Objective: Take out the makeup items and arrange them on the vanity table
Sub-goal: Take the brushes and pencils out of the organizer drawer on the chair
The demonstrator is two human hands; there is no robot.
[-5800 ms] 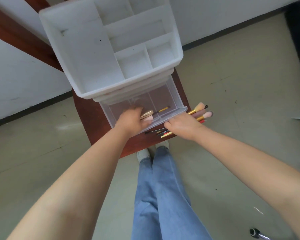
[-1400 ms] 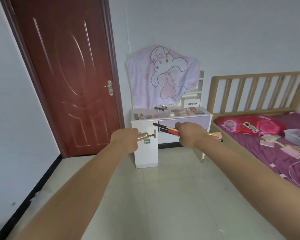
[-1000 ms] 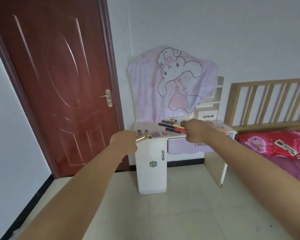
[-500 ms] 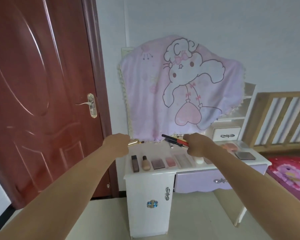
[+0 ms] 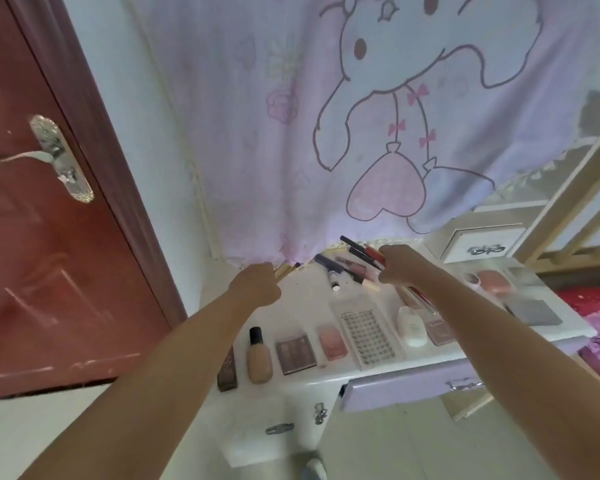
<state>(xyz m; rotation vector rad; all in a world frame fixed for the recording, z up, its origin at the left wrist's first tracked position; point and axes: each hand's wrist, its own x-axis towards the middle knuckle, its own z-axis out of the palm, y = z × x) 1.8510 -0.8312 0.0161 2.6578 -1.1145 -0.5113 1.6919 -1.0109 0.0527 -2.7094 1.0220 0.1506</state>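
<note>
A: Head cam shows both hands up over the vanity table (image 5: 312, 379). What's in them?

B: Left hand (image 5: 255, 284) is curled tight round gold brushes (image 5: 284, 270), tips poking out near the back-left corner. Right hand (image 5: 400, 265) is curled round a bunch of pencils (image 5: 361, 251), dark & red, over the back middle.

A: So which step?

B: Looks like the put-down step. Stuff's been carried here, not set down yet.

A: Where's room?

B: Front edge has a row: a bottle (image 5: 258, 355), palettes (image 5: 296, 353), a lash tray (image 5: 368, 334). A few tubes (image 5: 347, 270) lie at the back. Bare spot is back-left, I think.

A: Next move?

B: Prob. lower a hand, lay things flat side by side, then let go. Careful, round ones may roll.
</note>
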